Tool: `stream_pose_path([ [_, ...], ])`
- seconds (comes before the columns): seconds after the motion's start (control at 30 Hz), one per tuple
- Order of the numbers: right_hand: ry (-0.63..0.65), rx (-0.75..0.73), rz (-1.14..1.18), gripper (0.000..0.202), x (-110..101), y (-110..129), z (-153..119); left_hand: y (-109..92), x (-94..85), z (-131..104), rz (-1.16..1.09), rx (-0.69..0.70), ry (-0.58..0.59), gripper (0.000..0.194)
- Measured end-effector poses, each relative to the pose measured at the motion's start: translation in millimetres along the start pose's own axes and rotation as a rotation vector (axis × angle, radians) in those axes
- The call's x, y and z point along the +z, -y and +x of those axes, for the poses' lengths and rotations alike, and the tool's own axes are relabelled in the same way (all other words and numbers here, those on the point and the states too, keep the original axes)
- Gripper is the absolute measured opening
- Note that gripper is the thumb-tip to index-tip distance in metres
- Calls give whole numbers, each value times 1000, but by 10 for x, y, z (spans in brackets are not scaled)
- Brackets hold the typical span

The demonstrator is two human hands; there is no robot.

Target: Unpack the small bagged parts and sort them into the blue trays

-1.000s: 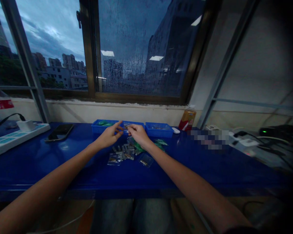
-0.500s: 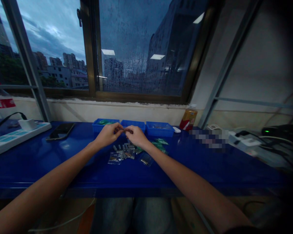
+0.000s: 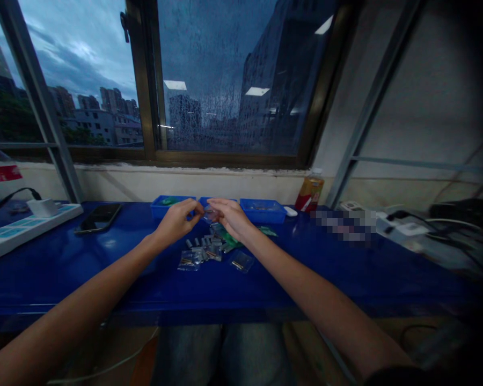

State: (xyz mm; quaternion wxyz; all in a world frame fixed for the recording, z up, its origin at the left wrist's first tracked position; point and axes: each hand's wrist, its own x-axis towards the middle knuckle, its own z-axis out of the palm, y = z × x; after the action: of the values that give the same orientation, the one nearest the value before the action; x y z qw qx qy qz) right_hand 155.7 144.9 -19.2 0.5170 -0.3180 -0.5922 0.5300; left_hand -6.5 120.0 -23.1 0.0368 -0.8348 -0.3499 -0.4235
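My left hand (image 3: pixel 180 219) is closed in a pinch on the edge of a small clear plastic bag (image 3: pixel 209 215), held above the table. My right hand (image 3: pixel 232 215) is on the bag's other side, fingers stretched out and touching or very near it; its contents cannot be made out. Below lie several short grey metal cylinders (image 3: pixel 203 243), a clear bag with brass-coloured pins (image 3: pixel 190 260), and another such bag (image 3: pixel 240 261) to the right. Green packets (image 3: pixel 230 239) lie partly hidden under my right hand.
Three blue bins stand at the back: a left bin (image 3: pixel 156 210) with green packets, a middle one behind my hands, a right bin (image 3: pixel 263 217). A phone (image 3: pixel 99 219) and power strip (image 3: pixel 32 228) lie left. A drink bottle (image 3: pixel 310 193) stands right of the bins.
My right hand's fingers have straightened from a pinch, and the clear bag now shows between the hands. My left hand stays pinched in nearly the same place.
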Motion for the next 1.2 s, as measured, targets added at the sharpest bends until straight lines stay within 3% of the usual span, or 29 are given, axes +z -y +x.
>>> stream_pose_path([
  [0.13,-156,-253,-478,30,-130,102,30,5,7,-1,56,-16,135,17],
  [0.23,-331,-601,-845,29,-370,299,48,14,13,-8,45,-45,281,24],
  [0.3,-462,-708,-964,29,-586,400,81,7,18,-11,34,-60,343,24],
  [0.43,-638,-662,-1128,28,-1033,375,208,-13,30,-11,44,-58,382,25],
  [0.53,-700,-521,-1276,27,-1201,254,279,6,56,-27,45,-63,433,26],
  [0.63,-578,-415,-1314,26,-1085,163,278,47,101,-59,37,-61,493,26],
  [0.83,60,-415,-1294,24,-415,-99,152,111,165,-92,-13,-28,551,22],
  [0.9,202,-362,-1340,21,-287,-200,122,131,154,-90,-10,-38,557,22],
  [1.0,293,-275,-1361,20,-256,-265,110,173,109,-88,13,-60,573,23],
  [1.2,304,-251,-1390,19,-339,-177,110,265,-22,-103,74,-148,655,29],
])
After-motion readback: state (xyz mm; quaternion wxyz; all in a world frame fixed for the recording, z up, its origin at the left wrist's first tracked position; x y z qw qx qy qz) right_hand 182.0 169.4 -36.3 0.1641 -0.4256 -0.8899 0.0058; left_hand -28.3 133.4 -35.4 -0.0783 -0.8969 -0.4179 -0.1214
